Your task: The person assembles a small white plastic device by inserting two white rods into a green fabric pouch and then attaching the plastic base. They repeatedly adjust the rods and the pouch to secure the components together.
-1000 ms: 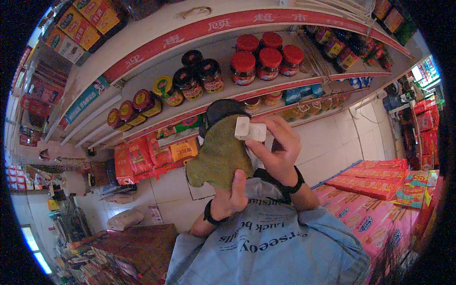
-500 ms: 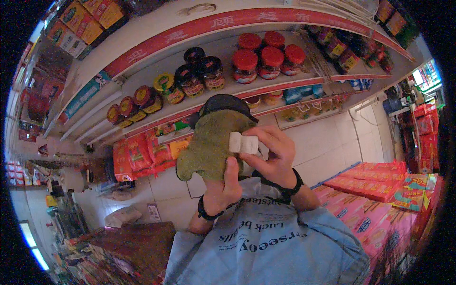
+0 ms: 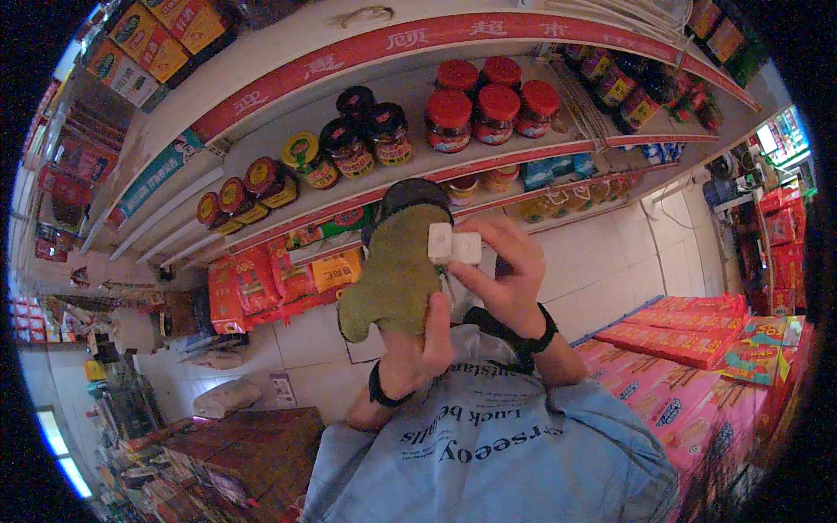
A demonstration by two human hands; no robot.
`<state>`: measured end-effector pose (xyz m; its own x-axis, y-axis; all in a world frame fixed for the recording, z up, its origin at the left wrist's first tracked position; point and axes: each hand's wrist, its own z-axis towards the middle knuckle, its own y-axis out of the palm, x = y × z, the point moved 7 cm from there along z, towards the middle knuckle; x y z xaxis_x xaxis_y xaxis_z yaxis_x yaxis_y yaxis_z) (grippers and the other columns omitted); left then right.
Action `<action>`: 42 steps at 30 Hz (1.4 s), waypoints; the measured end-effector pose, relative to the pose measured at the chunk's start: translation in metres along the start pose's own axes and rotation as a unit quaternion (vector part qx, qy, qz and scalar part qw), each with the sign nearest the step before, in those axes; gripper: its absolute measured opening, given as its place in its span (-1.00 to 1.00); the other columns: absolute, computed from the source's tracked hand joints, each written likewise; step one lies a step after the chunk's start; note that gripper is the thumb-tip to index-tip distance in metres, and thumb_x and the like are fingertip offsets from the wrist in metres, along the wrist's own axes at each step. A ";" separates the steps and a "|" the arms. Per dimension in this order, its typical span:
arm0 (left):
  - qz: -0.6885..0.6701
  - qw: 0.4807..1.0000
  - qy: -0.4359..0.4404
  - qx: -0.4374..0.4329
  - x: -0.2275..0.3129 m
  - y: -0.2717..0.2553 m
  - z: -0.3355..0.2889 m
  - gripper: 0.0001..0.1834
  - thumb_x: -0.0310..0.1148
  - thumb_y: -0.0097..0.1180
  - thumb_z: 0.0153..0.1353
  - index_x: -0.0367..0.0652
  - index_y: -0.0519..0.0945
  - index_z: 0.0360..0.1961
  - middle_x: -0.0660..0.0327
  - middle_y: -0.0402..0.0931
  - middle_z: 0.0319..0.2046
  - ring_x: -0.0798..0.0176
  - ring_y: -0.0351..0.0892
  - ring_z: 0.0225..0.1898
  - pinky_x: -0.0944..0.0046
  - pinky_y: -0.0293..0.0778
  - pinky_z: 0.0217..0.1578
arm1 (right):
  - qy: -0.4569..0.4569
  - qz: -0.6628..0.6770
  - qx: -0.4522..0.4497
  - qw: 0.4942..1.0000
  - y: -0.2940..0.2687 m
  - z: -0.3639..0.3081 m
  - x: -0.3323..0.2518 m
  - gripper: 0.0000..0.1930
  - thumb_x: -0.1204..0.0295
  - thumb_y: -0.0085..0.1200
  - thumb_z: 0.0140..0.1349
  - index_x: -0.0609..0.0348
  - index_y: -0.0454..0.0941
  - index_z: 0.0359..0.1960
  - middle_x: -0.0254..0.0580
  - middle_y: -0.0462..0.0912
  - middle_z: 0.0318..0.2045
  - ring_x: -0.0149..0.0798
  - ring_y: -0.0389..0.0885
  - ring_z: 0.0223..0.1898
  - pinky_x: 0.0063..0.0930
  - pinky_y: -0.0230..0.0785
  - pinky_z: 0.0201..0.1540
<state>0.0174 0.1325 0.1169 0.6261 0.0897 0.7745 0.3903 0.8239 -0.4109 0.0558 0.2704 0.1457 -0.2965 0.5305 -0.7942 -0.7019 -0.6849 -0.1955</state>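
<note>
A green cloth (image 3: 399,275) is draped over my left hand (image 3: 417,353). The thumb shows in front of the cloth and the fingers are hidden behind it. A dark round thing (image 3: 417,195), perhaps a jar, sticks out past the far end of the cloth; its lower part is covered. My right hand (image 3: 508,268) pinches a small white object (image 3: 454,244) made of two block-like parts between thumb and fingers. It is held against or just over the right edge of the cloth, and I cannot tell whether they touch.
Ahead, a shelf bears red-lidded jars (image 3: 498,103), black-lidded jars (image 3: 347,144) and a yellow-lidded jar (image 3: 305,157). Red packets (image 3: 257,283) sit lower left. Pink boxes (image 3: 649,392) and red packs (image 3: 676,327) are stacked at right. A brown wooden surface (image 3: 253,453) stands lower left.
The cloth and the dark thing have shifted a little right and turned more upright. The white object has moved slightly up and right, with its two parts now at a different angle.
</note>
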 end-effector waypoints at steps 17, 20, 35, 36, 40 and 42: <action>-0.208 0.958 -0.188 0.058 -0.025 -0.002 -0.019 -0.66 -0.53 -0.11 0.04 -0.33 0.33 -0.09 0.06 0.35 -0.16 0.07 0.32 -0.14 0.18 0.17 -0.05 | 0.113 0.205 0.032 0.972 -0.021 0.001 0.031 -0.68 0.52 0.17 -0.14 0.27 0.50 -0.26 -0.23 0.54 -0.33 -0.35 0.50 -0.33 -0.54 0.36 -0.28; -0.239 0.944 -0.211 0.078 -0.029 -0.002 -0.028 -0.66 -0.54 -0.12 0.06 -0.34 0.32 -0.08 0.08 0.36 -0.15 0.09 0.30 -0.12 0.20 0.17 -0.03 | 0.176 0.306 0.037 0.935 -0.028 -0.001 0.051 -0.70 0.52 0.08 -0.07 0.33 0.47 -0.23 -0.26 0.51 -0.30 -0.40 0.49 -0.34 -0.60 0.36 -0.29; -0.098 0.994 -0.055 0.013 -0.009 -0.018 0.000 -0.78 -0.49 -0.18 0.10 -0.30 0.44 -0.24 0.08 0.42 -0.25 0.12 0.36 -0.19 0.22 0.23 -0.12 | 0.226 0.517 -0.011 0.826 -0.029 0.027 0.061 -0.57 0.15 -0.04 0.12 0.23 0.31 -0.13 -0.23 0.38 -0.34 -0.31 0.32 -0.29 -0.45 0.18 -0.16; -0.127 0.982 -0.132 0.038 -0.021 -0.016 -0.012 -0.80 -0.48 -0.18 0.12 -0.29 0.44 -0.26 0.09 0.41 -0.28 0.15 0.36 -0.22 0.25 0.24 -0.17 | 0.206 0.557 -0.054 0.803 -0.024 0.028 0.058 -0.55 0.16 -0.09 0.15 0.23 0.30 -0.04 -0.20 0.49 -0.23 -0.27 0.45 -0.17 -0.43 0.26 -0.04; -0.127 0.938 -0.319 -0.055 -0.046 -0.010 -0.038 -0.57 -0.43 -0.11 0.14 -0.21 0.27 0.07 -0.06 0.29 -0.03 -0.10 0.26 -0.01 0.09 0.22 -0.01 | 0.202 0.558 -0.043 0.803 -0.025 0.030 0.061 -0.54 0.14 -0.09 0.15 0.25 0.29 -0.04 -0.19 0.49 -0.26 -0.26 0.45 -0.18 -0.41 0.25 -0.04; -0.098 0.946 -0.307 -0.048 -0.050 -0.012 -0.040 -0.59 -0.42 -0.12 0.15 -0.21 0.27 0.06 -0.03 0.29 -0.03 -0.04 0.28 -0.02 0.12 0.24 -0.03 | 0.193 0.555 -0.045 0.808 -0.024 0.032 0.059 -0.53 0.14 -0.08 0.14 0.25 0.29 -0.03 -0.18 0.49 -0.25 -0.25 0.45 -0.18 -0.42 0.27 -0.06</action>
<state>0.0081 0.0958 0.0640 0.0375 0.2722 0.9615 0.5363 0.8064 -0.2492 0.0342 0.3346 0.1220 -0.4739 -0.6200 -0.6254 -0.0868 -0.6738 0.7338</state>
